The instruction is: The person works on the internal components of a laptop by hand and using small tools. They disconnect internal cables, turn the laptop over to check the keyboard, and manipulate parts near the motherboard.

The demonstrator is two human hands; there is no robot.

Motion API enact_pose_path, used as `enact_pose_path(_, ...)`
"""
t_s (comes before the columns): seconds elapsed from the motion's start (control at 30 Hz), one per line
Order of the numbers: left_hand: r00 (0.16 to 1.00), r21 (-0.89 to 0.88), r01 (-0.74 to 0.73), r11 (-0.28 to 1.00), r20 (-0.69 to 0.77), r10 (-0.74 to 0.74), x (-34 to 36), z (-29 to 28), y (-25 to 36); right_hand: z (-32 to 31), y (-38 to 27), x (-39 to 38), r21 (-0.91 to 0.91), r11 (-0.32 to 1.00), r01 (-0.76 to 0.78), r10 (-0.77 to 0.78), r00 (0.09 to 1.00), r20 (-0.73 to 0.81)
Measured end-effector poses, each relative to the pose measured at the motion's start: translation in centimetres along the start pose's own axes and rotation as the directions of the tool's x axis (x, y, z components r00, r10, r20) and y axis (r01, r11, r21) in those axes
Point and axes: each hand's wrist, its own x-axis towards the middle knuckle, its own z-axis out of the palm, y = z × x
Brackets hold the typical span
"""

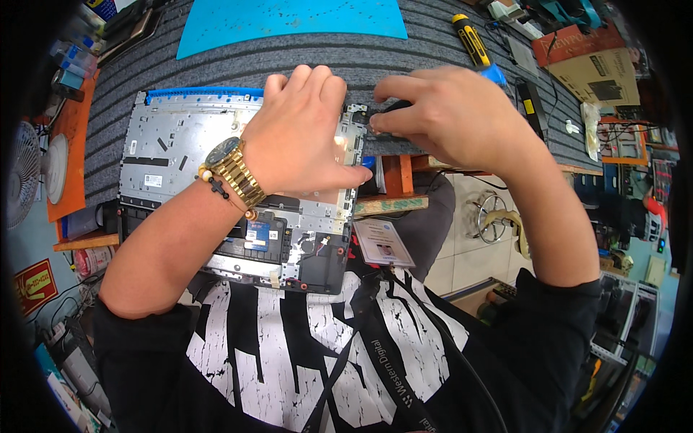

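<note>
An opened laptop base (173, 130), with silver metal inside, a blue top edge and a small blue-labelled part (258, 235), rests tilted between the table edge and my body. My left hand (303, 123), with a gold watch and beaded bracelet on its wrist, lies over the base's right part, fingers curled around it and thumb at the right edge. My right hand (440, 115) is beside the upper right corner, fingers closed round a dark object I cannot make out, the fingertips at or near the edge. A blue item shows behind my left thumb, mostly hidden.
Ahead are a striped grey mat (289, 68), a blue mat (289, 22), a yellow-black screwdriver (471, 40), a black device (530, 108) and a cardboard box (592, 76). A fan (29, 173) stands left. A stool base (491, 220) is below right. A person (646, 216) works far right.
</note>
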Motion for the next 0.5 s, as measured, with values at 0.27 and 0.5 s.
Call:
enact_pose_path(0.27, 0.999, -0.003, -0.008, 1.000, -0.031, 0.008, -0.2, 0.4, -0.3, 2.6, -1.5, -2.1, 0.381, 0.899, -0.215, 0.262, 0.962, -0.076)
enact_pose_path(0.5, 0.999, -0.007, -0.011, 1.000, -0.034, 0.010, -0.1, 0.3, -0.2, 2.5, -1.6, -2.1, 0.391, 0.896, -0.210, 0.261, 0.962, -0.080)
